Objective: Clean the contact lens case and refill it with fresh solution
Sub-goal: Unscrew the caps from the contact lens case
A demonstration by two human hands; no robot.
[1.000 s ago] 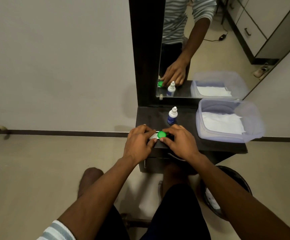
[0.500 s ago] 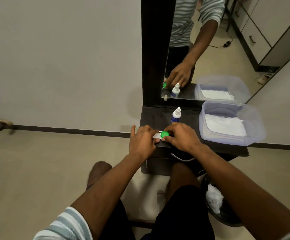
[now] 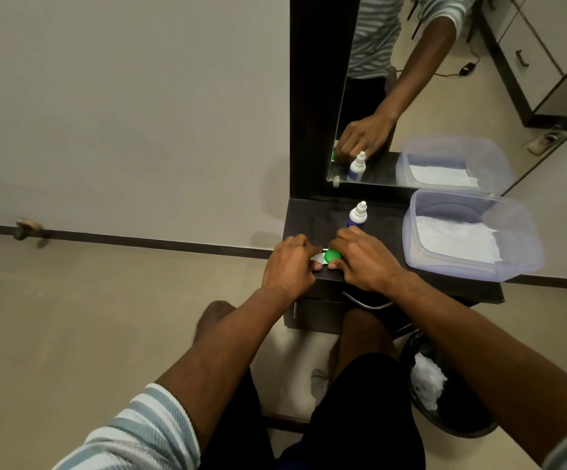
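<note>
A contact lens case (image 3: 321, 257) lies near the front edge of the dark dresser top (image 3: 312, 215); its white left end peeks out and a green cap (image 3: 333, 255) sits on its right well. My left hand (image 3: 290, 264) holds the white end with curled fingers. My right hand (image 3: 365, 257) pinches the green cap between thumb and fingers. A small solution bottle (image 3: 356, 217) with a white nozzle and blue label stands upright just behind my right hand.
A clear plastic tub (image 3: 512, 232) with white tissue inside fills the dresser's right side. A mirror (image 3: 411, 79) rises behind the top. A dark bin (image 3: 461, 418) holding crumpled white tissue stands on the floor at the right. My knees sit under the dresser front.
Both hands stay on the case. My right fingers have shifted slightly around the green cap. The camera has drifted left and closer.
</note>
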